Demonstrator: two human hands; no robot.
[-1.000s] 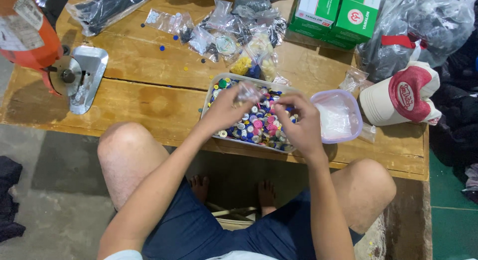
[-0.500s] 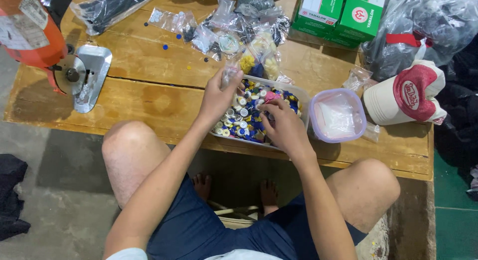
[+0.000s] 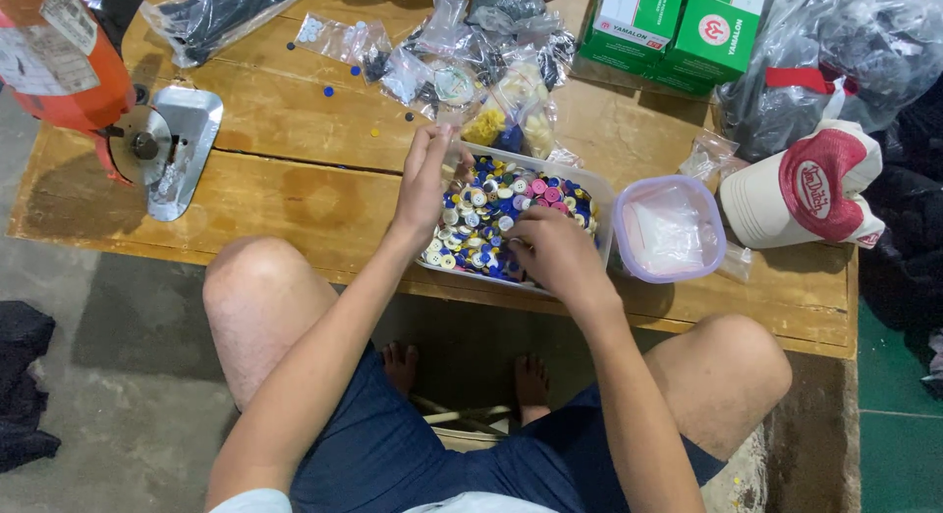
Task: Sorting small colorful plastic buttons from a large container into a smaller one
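Note:
A clear rectangular tray [image 3: 592, 186] full of mixed coloured buttons [image 3: 496, 204] sits on the wooden table [image 3: 295, 194], near its front edge. My left hand [image 3: 427, 184] is raised over the tray's left end. Its fingers are together, pinching a small clear bag [image 3: 454, 160]. My right hand [image 3: 555, 253] rests in the near right part of the tray. Its fingers are curled down and closed among the buttons, so the fingertips are hidden.
A round purple-rimmed tub [image 3: 673, 228] stands right of the tray, with a white-and-red cap [image 3: 805, 194] beyond it. Behind the tray lie small plastic bags [image 3: 471, 52], green boxes [image 3: 678, 27] and dark bags [image 3: 845, 52]. An orange cutting machine [image 3: 59, 61] on a metal base [image 3: 182, 145] stands far left.
My left hand lifted from the buttons to the tray's left end with the small bag. My right hand slid from the tray's right side toward its near edge.

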